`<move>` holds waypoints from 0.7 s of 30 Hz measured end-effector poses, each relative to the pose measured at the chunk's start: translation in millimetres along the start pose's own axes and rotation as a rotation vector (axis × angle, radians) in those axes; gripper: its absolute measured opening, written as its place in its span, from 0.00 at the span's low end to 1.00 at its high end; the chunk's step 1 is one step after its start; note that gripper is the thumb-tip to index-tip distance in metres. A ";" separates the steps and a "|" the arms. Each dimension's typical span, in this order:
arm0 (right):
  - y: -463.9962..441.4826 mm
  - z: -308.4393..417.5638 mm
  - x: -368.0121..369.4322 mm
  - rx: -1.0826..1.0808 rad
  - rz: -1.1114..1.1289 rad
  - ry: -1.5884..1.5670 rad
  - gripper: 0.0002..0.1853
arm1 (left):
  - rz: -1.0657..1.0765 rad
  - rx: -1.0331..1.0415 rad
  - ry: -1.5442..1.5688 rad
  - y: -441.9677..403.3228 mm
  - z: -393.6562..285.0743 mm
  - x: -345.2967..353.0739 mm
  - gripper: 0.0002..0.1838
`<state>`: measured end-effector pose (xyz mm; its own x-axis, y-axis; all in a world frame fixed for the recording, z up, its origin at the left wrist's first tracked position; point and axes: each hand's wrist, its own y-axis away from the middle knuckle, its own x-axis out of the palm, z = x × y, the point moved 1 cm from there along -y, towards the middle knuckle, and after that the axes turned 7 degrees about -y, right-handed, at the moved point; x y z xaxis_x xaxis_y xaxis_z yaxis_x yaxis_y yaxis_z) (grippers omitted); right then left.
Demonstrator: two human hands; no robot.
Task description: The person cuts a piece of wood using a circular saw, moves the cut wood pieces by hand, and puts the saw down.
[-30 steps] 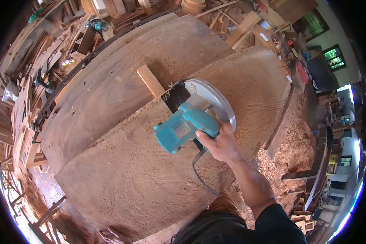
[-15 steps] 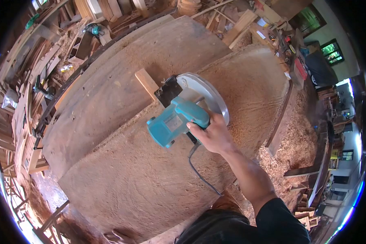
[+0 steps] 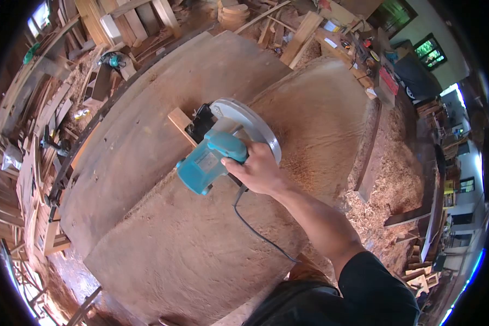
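My right hand (image 3: 259, 169) is wrapped round the rear handle of a teal circular saw (image 3: 198, 167). Its silver blade guard (image 3: 250, 122) faces right and away from me, and the blade itself is hidden. The saw rests over a large, dusty wooden slab (image 3: 190, 244). A short strip of pale wood (image 3: 179, 123) pokes out beyond the saw's far left side, partly covered by its dark base. From the saw, a dark power cord (image 3: 261, 236) runs back towards my body. My left hand is out of view.
Another broad board (image 3: 146, 114) lies along the far side of the slab. Sawdust and shavings (image 3: 394, 163) are heaped at the right. Wood offcuts (image 3: 49, 114) and another teal power tool (image 3: 113, 60) lie at the left and back. Tools clutter a bench (image 3: 342, 51) at back right.
The whole view has shifted, moving the surroundings left in the picture. The saw and my right hand appear slightly further left, and less of the pale strip shows. My grip is the same.
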<state>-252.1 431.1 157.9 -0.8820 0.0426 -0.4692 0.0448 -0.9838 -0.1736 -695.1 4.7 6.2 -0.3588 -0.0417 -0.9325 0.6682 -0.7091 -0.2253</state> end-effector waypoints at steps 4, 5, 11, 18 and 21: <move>-24.1 -9.6 13.9 -0.077 -0.007 0.113 0.13 | -0.019 0.014 -0.033 1.8 8.3 4.9 0.37; -34.7 -8.8 19.5 -0.086 0.004 0.094 0.14 | -0.009 0.023 -0.057 4.4 10.0 6.8 0.37; -92.3 -0.7 48.7 -0.120 0.039 0.028 0.15 | -0.068 0.030 0.046 -10.9 -18.6 -0.1 0.36; -55.4 19.8 8.4 -0.191 0.060 0.001 0.18 | -0.067 0.045 0.113 -14.7 -24.7 -3.8 0.35; -2.9 56.0 -62.9 -0.109 0.152 0.075 0.16 | -0.073 0.056 0.133 -16.4 -24.3 -6.2 0.34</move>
<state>-223.0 421.5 236.4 -0.8240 -0.0884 -0.5597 0.2292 -0.9553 -0.1865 -688.0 33.7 8.8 -0.3131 0.1026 -0.9442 0.6047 -0.7450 -0.2815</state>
